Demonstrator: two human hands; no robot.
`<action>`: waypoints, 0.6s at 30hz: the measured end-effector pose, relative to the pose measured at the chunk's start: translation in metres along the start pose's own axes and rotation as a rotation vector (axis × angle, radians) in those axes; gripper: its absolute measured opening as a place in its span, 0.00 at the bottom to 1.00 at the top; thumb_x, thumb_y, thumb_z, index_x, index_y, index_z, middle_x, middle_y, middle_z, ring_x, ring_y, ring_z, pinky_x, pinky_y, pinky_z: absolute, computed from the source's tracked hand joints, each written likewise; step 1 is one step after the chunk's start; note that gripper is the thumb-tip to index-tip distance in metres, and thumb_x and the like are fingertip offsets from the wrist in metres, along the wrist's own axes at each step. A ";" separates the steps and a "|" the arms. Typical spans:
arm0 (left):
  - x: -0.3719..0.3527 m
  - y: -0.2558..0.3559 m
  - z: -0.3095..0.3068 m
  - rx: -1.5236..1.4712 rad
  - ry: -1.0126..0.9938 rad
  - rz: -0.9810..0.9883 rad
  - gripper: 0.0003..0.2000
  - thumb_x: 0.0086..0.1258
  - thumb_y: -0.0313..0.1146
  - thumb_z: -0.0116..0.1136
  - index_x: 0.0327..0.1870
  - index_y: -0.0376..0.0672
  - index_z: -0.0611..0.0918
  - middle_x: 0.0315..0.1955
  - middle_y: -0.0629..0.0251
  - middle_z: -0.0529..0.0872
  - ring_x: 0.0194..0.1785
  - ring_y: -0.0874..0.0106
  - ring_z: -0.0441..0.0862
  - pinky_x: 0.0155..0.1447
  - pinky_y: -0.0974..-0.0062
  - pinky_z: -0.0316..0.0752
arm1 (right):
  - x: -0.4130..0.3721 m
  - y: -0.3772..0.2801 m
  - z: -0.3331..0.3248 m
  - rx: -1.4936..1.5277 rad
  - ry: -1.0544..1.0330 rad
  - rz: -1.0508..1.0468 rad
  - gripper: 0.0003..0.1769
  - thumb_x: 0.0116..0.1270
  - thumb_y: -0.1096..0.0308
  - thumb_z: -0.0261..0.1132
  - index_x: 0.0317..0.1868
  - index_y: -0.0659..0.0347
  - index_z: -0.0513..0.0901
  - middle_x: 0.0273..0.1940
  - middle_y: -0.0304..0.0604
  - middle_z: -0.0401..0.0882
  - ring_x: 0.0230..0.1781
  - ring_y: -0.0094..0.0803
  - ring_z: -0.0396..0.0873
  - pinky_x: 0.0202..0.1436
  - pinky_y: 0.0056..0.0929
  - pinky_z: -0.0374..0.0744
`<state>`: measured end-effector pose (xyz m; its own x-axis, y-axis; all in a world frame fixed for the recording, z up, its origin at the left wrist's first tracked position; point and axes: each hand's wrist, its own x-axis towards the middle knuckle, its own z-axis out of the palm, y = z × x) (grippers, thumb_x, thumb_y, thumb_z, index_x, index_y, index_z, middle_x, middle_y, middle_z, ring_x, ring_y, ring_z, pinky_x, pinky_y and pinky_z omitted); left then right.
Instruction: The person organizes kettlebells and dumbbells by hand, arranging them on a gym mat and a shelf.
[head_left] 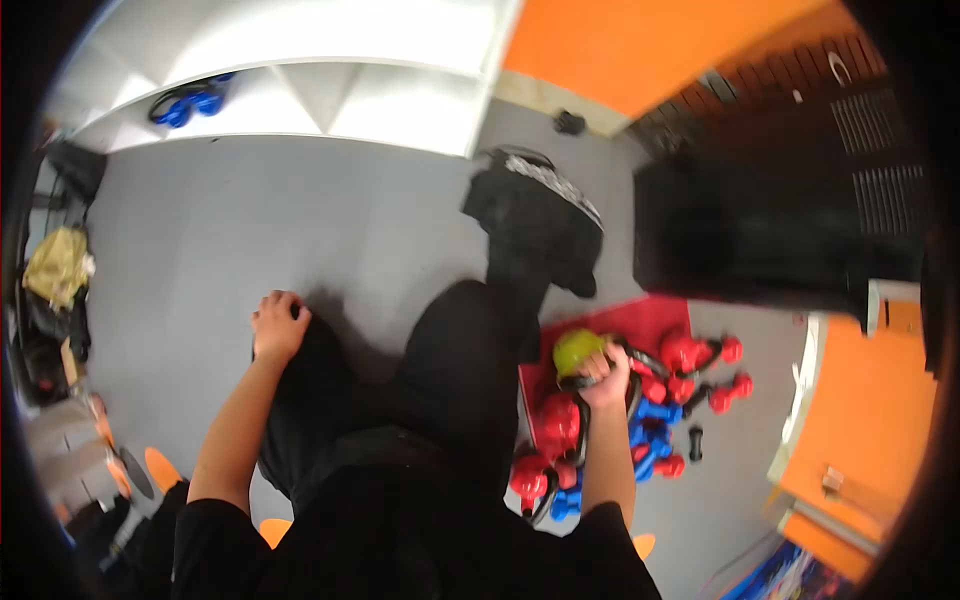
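My right hand is wrapped round the black handle of a yellow-green kettlebell, over a red mat. Whether the kettlebell touches the mat is hard to tell. Close by are red kettlebells with dark handles, and several blue dumbbells and red dumbbells lie in a cluster. Resting on my left knee, my left hand holds nothing that I can see, its fingers loosely bent over the black trousers.
Black clothing lies crumpled on the grey floor ahead. A white shelf holds blue dumbbells at upper left. A black cabinet and an orange-topped table stand right. A yellow bag-like item sits far left.
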<state>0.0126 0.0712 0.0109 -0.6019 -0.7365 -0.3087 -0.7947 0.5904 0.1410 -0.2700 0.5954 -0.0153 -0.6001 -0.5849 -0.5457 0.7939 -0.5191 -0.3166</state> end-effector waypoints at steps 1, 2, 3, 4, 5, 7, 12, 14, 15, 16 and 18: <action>0.000 0.002 -0.005 0.000 -0.045 -0.009 0.12 0.68 0.44 0.60 0.47 0.51 0.84 0.56 0.66 0.81 0.66 0.60 0.73 0.69 0.54 0.66 | -0.003 0.001 0.003 -0.030 0.114 -0.045 0.19 0.75 0.52 0.60 0.24 0.43 0.68 0.15 0.24 0.55 0.16 0.19 0.56 0.28 0.27 0.63; -0.002 -0.001 -0.005 -0.009 -0.039 -0.005 0.13 0.68 0.45 0.61 0.47 0.52 0.84 0.56 0.65 0.81 0.67 0.60 0.73 0.69 0.54 0.66 | -0.002 -0.001 -0.006 0.025 0.098 -0.023 0.19 0.74 0.51 0.61 0.25 0.42 0.69 0.17 0.24 0.58 0.18 0.20 0.58 0.28 0.26 0.64; -0.002 -0.003 -0.004 -0.019 -0.031 0.002 0.14 0.67 0.46 0.62 0.48 0.52 0.84 0.57 0.64 0.81 0.67 0.60 0.72 0.69 0.54 0.66 | -0.003 0.004 0.008 -0.003 0.313 -0.100 0.19 0.72 0.51 0.65 0.24 0.42 0.69 0.18 0.27 0.62 0.18 0.22 0.62 0.28 0.25 0.67; -0.003 -0.005 -0.006 -0.031 -0.003 -0.037 0.14 0.67 0.46 0.62 0.48 0.52 0.84 0.57 0.64 0.81 0.67 0.60 0.72 0.69 0.54 0.66 | -0.003 0.008 0.021 -0.065 0.410 -0.134 0.19 0.71 0.51 0.67 0.24 0.41 0.70 0.19 0.28 0.65 0.20 0.23 0.65 0.31 0.24 0.72; -0.004 -0.007 -0.007 -0.069 -0.009 -0.007 0.15 0.67 0.48 0.63 0.49 0.52 0.84 0.57 0.63 0.80 0.68 0.61 0.72 0.70 0.53 0.65 | -0.002 0.009 0.022 -0.110 0.397 -0.138 0.19 0.70 0.50 0.68 0.24 0.41 0.70 0.21 0.28 0.68 0.22 0.24 0.68 0.32 0.25 0.75; -0.005 -0.026 -0.007 -0.126 0.001 -0.012 0.16 0.67 0.49 0.64 0.50 0.52 0.84 0.57 0.61 0.80 0.69 0.61 0.71 0.70 0.53 0.64 | 0.000 0.010 0.021 -0.159 0.668 -0.164 0.20 0.69 0.46 0.69 0.27 0.45 0.72 0.25 0.29 0.75 0.27 0.24 0.75 0.36 0.27 0.79; 0.028 -0.117 0.005 -0.672 0.101 -0.141 0.17 0.68 0.46 0.66 0.51 0.45 0.82 0.55 0.59 0.81 0.60 0.57 0.79 0.62 0.57 0.75 | -0.002 0.036 0.082 -0.700 1.044 -0.732 0.32 0.65 0.58 0.72 0.63 0.66 0.72 0.57 0.53 0.77 0.56 0.47 0.81 0.57 0.48 0.83; 0.043 -0.174 0.027 -0.456 0.187 -0.152 0.20 0.70 0.44 0.66 0.57 0.43 0.80 0.62 0.55 0.77 0.66 0.54 0.75 0.68 0.56 0.73 | 0.007 0.045 0.099 -1.490 1.188 -0.882 0.34 0.64 0.67 0.70 0.68 0.63 0.68 0.65 0.54 0.71 0.65 0.45 0.74 0.66 0.44 0.77; 0.048 -0.199 0.039 -0.465 0.205 -0.175 0.20 0.70 0.44 0.66 0.57 0.43 0.80 0.62 0.55 0.77 0.66 0.54 0.75 0.68 0.56 0.73 | 0.009 0.070 0.123 -1.720 1.012 -1.110 0.33 0.64 0.70 0.68 0.69 0.64 0.68 0.66 0.53 0.70 0.68 0.44 0.71 0.70 0.41 0.74; 0.051 -0.220 0.050 -0.286 0.211 -0.251 0.25 0.71 0.46 0.65 0.62 0.42 0.77 0.68 0.54 0.72 0.71 0.52 0.69 0.71 0.54 0.69 | 0.021 0.088 0.144 -1.685 0.711 -0.957 0.33 0.64 0.72 0.67 0.69 0.63 0.69 0.67 0.51 0.70 0.69 0.43 0.69 0.73 0.40 0.69; 0.062 -0.262 0.072 -0.077 0.074 -0.410 0.39 0.73 0.55 0.61 0.77 0.40 0.64 0.82 0.52 0.51 0.83 0.48 0.46 0.80 0.47 0.52 | 0.050 0.143 0.193 -1.493 0.258 -0.554 0.30 0.65 0.75 0.64 0.68 0.63 0.71 0.67 0.48 0.70 0.72 0.41 0.65 0.78 0.37 0.60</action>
<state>0.1887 -0.1052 -0.1127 -0.2362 -0.9287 -0.2857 -0.9714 0.2189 0.0916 -0.2055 0.3711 0.0618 -0.9220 -0.3459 -0.1738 -0.0291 0.5097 -0.8599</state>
